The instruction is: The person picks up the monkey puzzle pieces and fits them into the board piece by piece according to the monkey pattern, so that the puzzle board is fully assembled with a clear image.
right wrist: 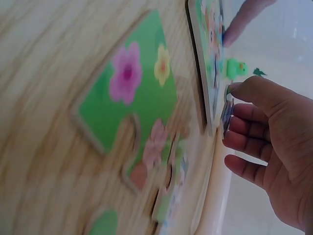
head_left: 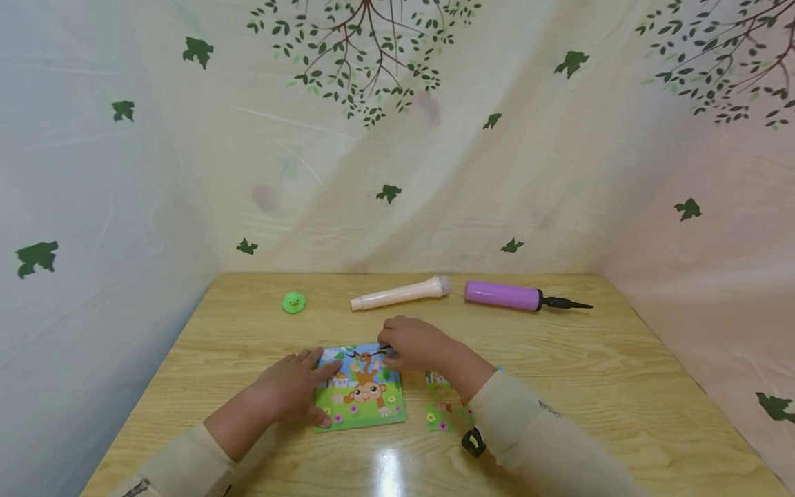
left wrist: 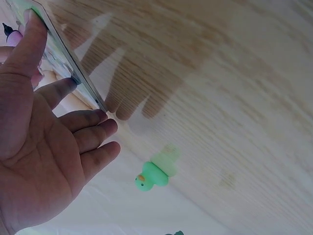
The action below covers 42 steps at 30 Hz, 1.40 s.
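Left hand [head_left: 288, 386]: fingers spread, resting on board [head_left: 357, 417] at left side. Right hand [head_left: 415, 344]: pinching piece [right wrist: 227, 115] at board's far right corner.

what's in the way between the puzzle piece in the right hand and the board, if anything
Nothing visible: the right hand pinches the puzzle piece at the far right corner of the board, while loose pieces lie to its right.

No word, brand or number can be read here. A small dark mark [head_left: 549, 408] is on the right sleeve [head_left: 553, 449], and a similar print [head_left: 136, 488] on the left sleeve [head_left: 186, 468]; both are unreadable.
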Tool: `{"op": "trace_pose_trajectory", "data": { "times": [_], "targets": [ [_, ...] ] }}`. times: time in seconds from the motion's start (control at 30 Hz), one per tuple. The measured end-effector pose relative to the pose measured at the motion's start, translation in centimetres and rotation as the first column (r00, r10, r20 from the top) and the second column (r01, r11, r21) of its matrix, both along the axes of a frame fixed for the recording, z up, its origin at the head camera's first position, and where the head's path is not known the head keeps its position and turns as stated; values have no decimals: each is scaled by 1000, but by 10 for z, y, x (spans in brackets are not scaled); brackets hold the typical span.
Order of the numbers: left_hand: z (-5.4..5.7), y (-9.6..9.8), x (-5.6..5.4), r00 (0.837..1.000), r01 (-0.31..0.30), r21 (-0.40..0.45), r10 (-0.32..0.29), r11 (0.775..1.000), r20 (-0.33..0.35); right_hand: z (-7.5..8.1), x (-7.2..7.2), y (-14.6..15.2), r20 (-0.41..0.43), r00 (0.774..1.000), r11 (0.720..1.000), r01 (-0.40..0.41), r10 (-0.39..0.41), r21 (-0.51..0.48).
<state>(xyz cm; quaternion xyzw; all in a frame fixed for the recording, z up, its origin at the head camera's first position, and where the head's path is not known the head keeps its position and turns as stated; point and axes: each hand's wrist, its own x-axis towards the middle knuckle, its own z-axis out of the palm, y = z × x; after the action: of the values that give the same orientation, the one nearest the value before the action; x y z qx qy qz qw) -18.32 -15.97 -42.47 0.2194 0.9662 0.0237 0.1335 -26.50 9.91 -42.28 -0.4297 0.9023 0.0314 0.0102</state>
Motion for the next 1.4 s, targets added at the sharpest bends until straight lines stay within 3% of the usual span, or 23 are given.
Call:
{"op": "trace_pose_trajectory", "data": {
  "times": [0.27, 0.73, 1.0, 1.4],
  "targets": [
    [0, 1, 1, 1000, 8, -9, -8, 1000, -4, -9, 3, -20, -54, 999, 998, -4, 7, 58],
    [1, 0, -1, 1000, 20, -11, -20, 1000, -6, -7, 6, -25, -79, 996, 996, -37, 44, 82],
    [4, 1, -1, 1000, 9, -4, -9, 1000, 17, -7, 9, -30, -77, 997, 994, -18, 26, 105],
    [2, -1, -1, 1000, 24, -1, -24, 1000, 2, -11, 15, -33, -180, 983, 989, -16, 43, 147]
  ]
}}
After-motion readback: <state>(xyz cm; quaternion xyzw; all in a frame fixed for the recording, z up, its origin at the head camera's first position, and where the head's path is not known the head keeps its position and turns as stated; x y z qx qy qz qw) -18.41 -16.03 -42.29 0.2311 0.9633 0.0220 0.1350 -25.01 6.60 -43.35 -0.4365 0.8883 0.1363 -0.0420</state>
